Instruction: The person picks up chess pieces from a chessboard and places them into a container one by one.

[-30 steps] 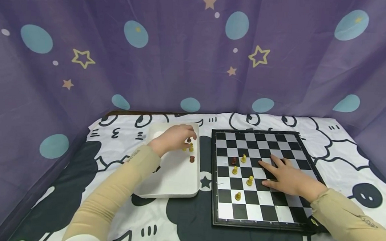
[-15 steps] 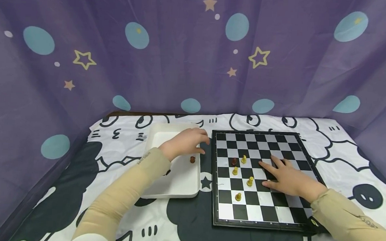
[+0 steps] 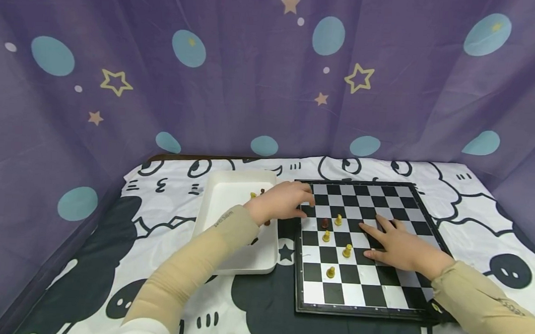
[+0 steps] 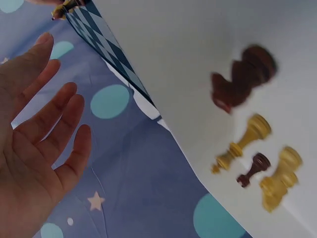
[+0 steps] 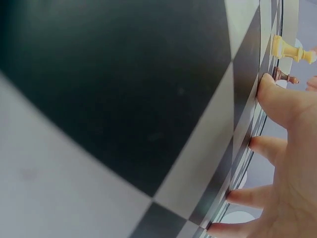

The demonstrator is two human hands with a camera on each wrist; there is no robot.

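Observation:
My left hand point(image 3: 284, 200) hovers at the left edge of the chessboard point(image 3: 392, 297), its fingers loosely bent. In the left wrist view that hand point(image 4: 44, 144) shows nothing between its fingers. My right hand point(image 3: 397, 247) rests on the board with fingers spread. On the board stand several yellow chess pieces point(image 3: 347, 250) and one dark brown piece point(image 3: 325, 223), left of the right hand. Inside the white tray point(image 3: 220, 197) lie a larger brown chess piece point(image 4: 242, 77), a small brown piece point(image 4: 253, 168) and two yellow pieces point(image 4: 242, 144).
The tray sits left of the board, with a narrow strip of cartoon-print tablecloth point(image 3: 285, 261) between them. A dark spot in the tray is partly covered by the left forearm point(image 3: 199, 264). Behind the table hangs a purple curtain point(image 3: 271, 86).
My left hand has moved right, from over the chess pieces in the tray, across its rim, to the board's left edge. The right hand and the pieces on the board stay put.

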